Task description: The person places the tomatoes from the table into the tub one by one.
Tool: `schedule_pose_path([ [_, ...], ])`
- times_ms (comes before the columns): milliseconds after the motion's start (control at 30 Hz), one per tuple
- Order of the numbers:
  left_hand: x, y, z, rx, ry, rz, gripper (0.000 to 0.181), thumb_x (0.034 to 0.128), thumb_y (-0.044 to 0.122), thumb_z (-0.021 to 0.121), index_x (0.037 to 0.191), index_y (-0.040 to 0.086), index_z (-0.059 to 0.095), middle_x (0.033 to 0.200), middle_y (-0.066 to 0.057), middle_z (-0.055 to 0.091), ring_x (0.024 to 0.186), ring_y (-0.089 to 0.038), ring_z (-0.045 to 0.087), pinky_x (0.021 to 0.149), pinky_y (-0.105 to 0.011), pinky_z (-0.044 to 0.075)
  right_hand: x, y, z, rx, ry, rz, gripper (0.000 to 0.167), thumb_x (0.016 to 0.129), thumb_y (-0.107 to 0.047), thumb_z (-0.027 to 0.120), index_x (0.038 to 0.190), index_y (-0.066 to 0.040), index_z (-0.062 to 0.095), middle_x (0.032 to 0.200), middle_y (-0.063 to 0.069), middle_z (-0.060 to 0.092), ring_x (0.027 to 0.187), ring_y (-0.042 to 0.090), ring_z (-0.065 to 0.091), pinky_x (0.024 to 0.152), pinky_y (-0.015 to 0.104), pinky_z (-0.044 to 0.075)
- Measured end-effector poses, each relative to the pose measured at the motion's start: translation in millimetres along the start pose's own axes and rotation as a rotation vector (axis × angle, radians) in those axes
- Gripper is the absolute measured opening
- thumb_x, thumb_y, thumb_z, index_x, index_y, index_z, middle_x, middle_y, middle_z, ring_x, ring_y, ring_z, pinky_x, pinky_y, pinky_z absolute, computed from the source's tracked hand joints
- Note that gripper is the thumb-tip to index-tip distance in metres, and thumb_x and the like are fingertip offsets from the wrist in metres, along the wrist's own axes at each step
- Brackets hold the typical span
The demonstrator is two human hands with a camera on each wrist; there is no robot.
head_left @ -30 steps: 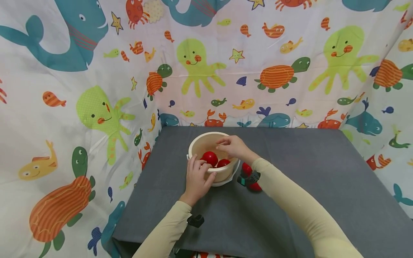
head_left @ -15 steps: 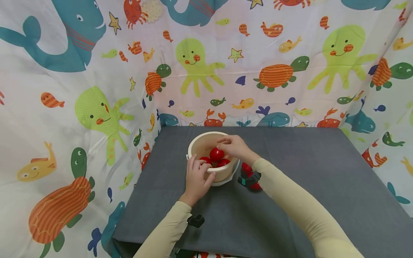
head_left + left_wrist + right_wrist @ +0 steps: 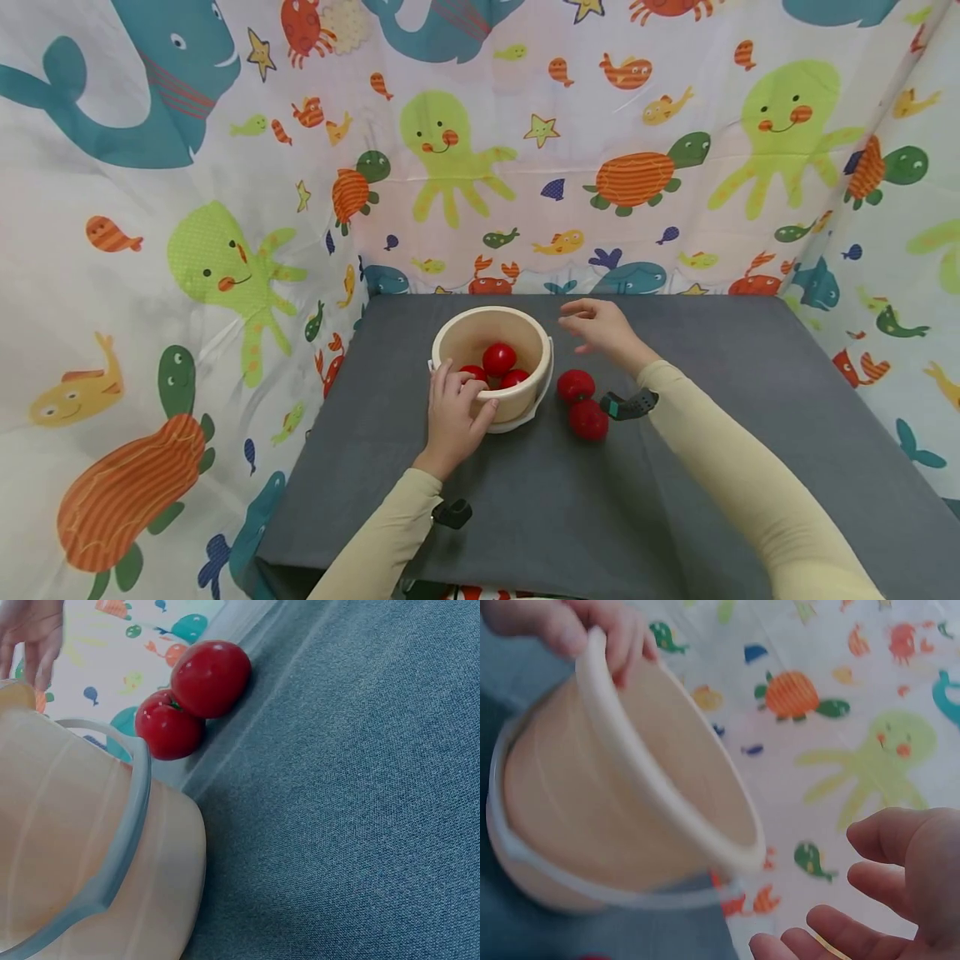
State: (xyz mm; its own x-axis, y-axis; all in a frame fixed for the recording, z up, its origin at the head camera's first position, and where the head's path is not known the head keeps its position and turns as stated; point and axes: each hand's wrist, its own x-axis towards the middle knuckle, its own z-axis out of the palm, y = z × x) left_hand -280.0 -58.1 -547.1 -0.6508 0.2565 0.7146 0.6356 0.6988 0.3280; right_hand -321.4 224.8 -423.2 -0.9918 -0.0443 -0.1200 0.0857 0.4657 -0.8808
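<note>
A cream bucket (image 3: 517, 406) stands upright on the table with several red tomatoes (image 3: 498, 359) inside. My left hand (image 3: 454, 417) grips its near-left rim, fingers over the edge; the right wrist view shows those fingers (image 3: 619, 637) hooked over the rim. My right hand (image 3: 606, 331), empty with fingers loosely bent, is in the air right of the bucket, above and behind two tomatoes (image 3: 588, 420) on the table. In the left wrist view these two tomatoes (image 3: 211, 679) touch each other beside the bucket (image 3: 161, 862). The bucket's handle (image 3: 622, 895) hangs down outside.
A dark grey cloth (image 3: 712, 375) covers the table. Behind and at the sides hangs a white curtain (image 3: 495, 192) printed with sea animals. The table's front edge (image 3: 480, 586) lies close below my left forearm.
My right hand has let go of a tomato, which rests among the others in the bucket, and has moved out to the right. The left hand stays on the rim.
</note>
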Motion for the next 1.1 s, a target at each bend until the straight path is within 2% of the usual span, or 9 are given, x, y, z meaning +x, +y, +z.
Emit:
schedule_pose_path([
  [200, -2.7, -0.3, -0.9, -0.003, 0.001, 0.003, 0.029, 0.0902, 0.035, 0.062, 0.098, 0.008, 0.071, 0.109, -0.013, 0.065, 0.136, -0.041, 0.046, 0.118, -0.068, 0.029, -12.8, 39, -20, 0.011, 0.025, 0.035, 0.049, 0.103, -0.03, 0.058, 0.144, -0.004, 0.051, 0.145, 0.026, 0.054, 0.128, 0.044, 0.058, 0.09, 0.046, 0.061],
  [433, -4.6, -1.0, 0.5, 0.011, 0.007, 0.015, 0.026, 0.0905, 0.035, 0.06, 0.098, 0.012, 0.069, 0.109, -0.012, 0.064, 0.136, -0.04, 0.046, 0.119, -0.066, 0.03, -24.6, 89, -21, 0.029, 0.028, 0.094, 0.052, 0.104, -0.032, 0.056, 0.145, -0.001, 0.049, 0.145, 0.029, 0.052, 0.118, 0.039, 0.06, 0.091, 0.048, 0.061],
  [700, -7.9, -1.4, 3.1, 0.008, 0.009, 0.004, 0.027, 0.0903, 0.037, 0.06, 0.099, 0.012, 0.069, 0.11, -0.013, 0.064, 0.137, -0.04, 0.045, 0.118, -0.07, 0.029, -35.4, 129, 1, 0.034, -0.017, 0.14, 0.054, 0.102, -0.031, 0.058, 0.144, 0.002, 0.048, 0.148, 0.031, 0.05, 0.123, 0.047, 0.059, 0.085, 0.048, 0.063],
  [933, -11.9, -3.0, 6.8, 0.004, 0.018, 0.007, 0.026, 0.0894, 0.036, 0.061, 0.099, 0.012, 0.069, 0.11, -0.012, 0.064, 0.136, -0.04, 0.045, 0.117, -0.071, 0.029, -38.0, 147, 25, 0.059, -0.04, 0.162, 0.054, 0.097, -0.03, 0.066, 0.138, 0.002, 0.054, 0.138, 0.03, 0.058, 0.104, 0.032, 0.066, 0.076, 0.047, 0.064],
  [1100, -15.1, -1.7, 7.4, 0.005, 0.013, 0.001, 0.026, 0.0891, 0.036, 0.062, 0.099, 0.014, 0.069, 0.111, -0.012, 0.064, 0.137, -0.04, 0.045, 0.117, -0.071, 0.029, -38.9, 154, 39, 0.062, -0.05, 0.157, 0.051, 0.094, -0.028, 0.07, 0.132, 0.002, 0.058, 0.133, 0.029, 0.061, 0.102, 0.029, 0.066, 0.073, 0.046, 0.064],
])
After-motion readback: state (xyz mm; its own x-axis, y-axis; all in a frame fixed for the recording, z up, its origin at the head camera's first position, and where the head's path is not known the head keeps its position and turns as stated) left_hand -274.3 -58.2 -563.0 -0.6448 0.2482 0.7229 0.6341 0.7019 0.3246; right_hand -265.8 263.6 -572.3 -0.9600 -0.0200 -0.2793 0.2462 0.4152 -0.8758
